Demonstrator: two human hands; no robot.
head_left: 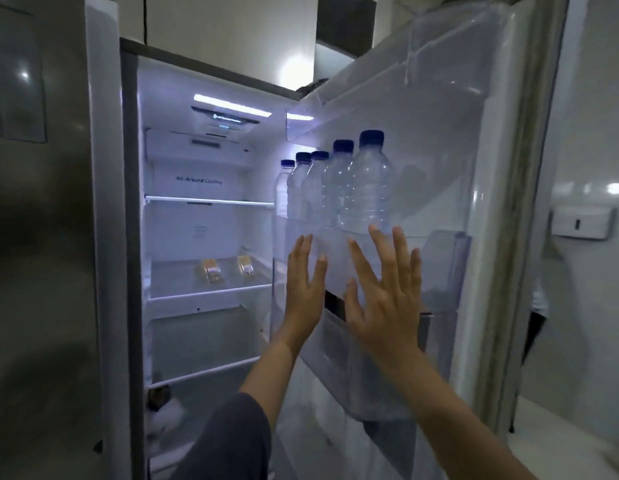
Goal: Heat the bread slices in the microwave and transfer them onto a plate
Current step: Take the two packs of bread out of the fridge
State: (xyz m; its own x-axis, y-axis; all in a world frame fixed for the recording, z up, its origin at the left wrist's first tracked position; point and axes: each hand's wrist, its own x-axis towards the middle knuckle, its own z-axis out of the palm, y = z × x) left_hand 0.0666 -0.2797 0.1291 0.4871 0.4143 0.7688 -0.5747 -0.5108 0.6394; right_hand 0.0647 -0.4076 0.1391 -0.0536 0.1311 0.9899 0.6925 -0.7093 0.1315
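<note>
The fridge stands open in front of me, its door (491, 168) swung out to the right. Two wrapped packs of bread (211, 270) (245, 264) lie side by side on a glass shelf (211, 296) in the middle of the lit interior. My left hand (304, 285) is raised with straight fingers in front of the door's inner side, right of the shelf. My right hand (387, 296) is beside it, fingers spread, over the door bin (446, 271). Both hands hold nothing. No microwave or plate is in view.
Several clear water bottles (366, 188) with dark blue caps stand in the door bin above my hands. The closed steel freezer door (41, 237) fills the left. A white wall with a switch box (581, 223) and a pale counter (560, 441) lie to the right.
</note>
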